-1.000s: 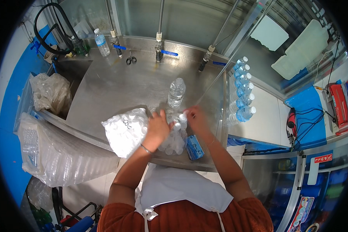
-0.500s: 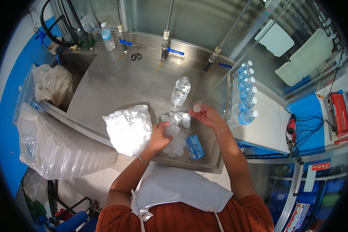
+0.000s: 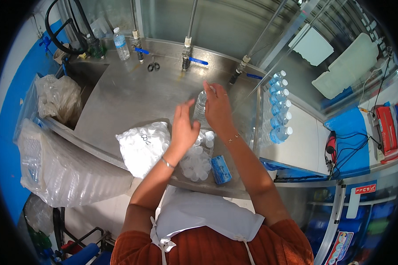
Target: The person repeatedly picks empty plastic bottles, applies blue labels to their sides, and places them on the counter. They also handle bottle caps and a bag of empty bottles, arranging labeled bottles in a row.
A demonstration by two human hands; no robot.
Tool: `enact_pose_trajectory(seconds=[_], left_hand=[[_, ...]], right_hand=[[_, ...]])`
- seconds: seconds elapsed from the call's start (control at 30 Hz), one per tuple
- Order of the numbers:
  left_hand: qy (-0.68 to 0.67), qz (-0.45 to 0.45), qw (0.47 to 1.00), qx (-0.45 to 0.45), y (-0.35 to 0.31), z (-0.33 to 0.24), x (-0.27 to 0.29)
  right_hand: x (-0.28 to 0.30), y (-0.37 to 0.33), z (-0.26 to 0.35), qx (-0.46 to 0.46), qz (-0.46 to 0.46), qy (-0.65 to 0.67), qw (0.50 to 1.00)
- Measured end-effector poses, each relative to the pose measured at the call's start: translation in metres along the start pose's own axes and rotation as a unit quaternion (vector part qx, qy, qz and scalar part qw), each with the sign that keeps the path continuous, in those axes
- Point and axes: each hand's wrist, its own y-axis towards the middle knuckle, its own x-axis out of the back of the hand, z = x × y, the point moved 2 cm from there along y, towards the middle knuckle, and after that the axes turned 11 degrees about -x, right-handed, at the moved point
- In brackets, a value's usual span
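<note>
Clear bottle (image 3: 200,109): one, upright, long axis vertical, neck up, between centre and right edge of tabletop (image 3: 132,95); left hand (image 3: 184,128): open, just beside; right hand (image 3: 218,109): at bottle's top, grip cannot be told

Clear bottle (image 3: 200,107), white caps (image 3: 194,166), blue box (image 3: 221,170), rust-orange sleeves (image 3: 280,238), white apron (image 3: 208,217).

Bottle (image 3: 199,110) on counter (image 3: 132,97), behind caps (image 3: 194,165); bag (image 3: 144,151) left of caps, box (image 3: 221,170) right; scissors (image 3: 153,67) farther back; bottle row (image 3: 280,108) rightward, seemingly on ledge (image 3: 307,143).
</note>
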Motion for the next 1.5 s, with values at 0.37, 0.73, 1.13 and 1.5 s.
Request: enact_pose_trajectory(seconds=[0.37, 0.73, 1.13, 1.5], left_hand=[[0.085, 0.008, 0.971, -0.222, 0.066, 0.001, -0.03], [0.023, -0.104, 0.98, -0.165, 0.049, 0.021, -0.047], [-0.062, -0.064, 0.995, 0.042, 0.008, 0.047, -0.057], [-0.508, 0.208, 0.811, 0.204, -0.022, -0.028, 0.017]], right_hand=[[0.017, 0.029, -0.13, -0.126, -0.005, 0.027, 0.992], [-0.001, 0.035, -0.236, -0.073, 0.035, -0.287, 0.955], [0.032, 0.01, -0.094, -0.037, 0.049, 0.099, 0.993], [0.034, -0.003, -0.006, -0.159, 0.184, 0.712, 0.659]])
